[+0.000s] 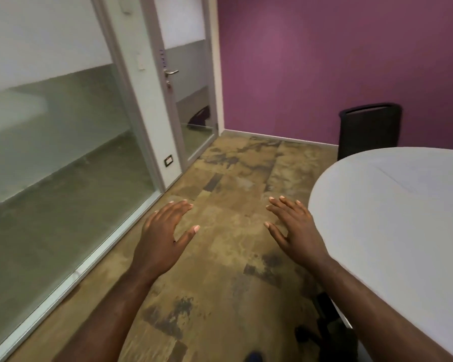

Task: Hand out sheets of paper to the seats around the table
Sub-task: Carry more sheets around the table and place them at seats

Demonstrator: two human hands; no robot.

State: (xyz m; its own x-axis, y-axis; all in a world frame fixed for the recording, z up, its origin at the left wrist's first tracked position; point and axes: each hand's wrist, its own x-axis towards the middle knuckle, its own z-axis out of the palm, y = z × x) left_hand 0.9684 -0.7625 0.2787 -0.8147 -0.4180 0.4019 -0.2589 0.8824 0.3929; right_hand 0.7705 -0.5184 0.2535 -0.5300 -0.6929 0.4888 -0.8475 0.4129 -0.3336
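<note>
head view: both hands float over the floor (220,231), palms down, fingers spread and flat. the left hand (165,233) sits at about 7 o'clock from the picture's middle, the right hand (296,228) at about 4 o'clock, just beside the rounded desk (392,231) edge but not clearly touching it. neither holds anything. no loose sheet of paper shows for certain; a faint straight line on the desk top at 3 o'clock may be a sheet's edge, too pale to tell. a dark chair (369,129) stands at 2 o'clock, behind the desk against the purple wall. a glass door (191,87) is at 11 o'clock. the empty, open hands suggest a pause between sheets, or walking round to another seat.
</note>
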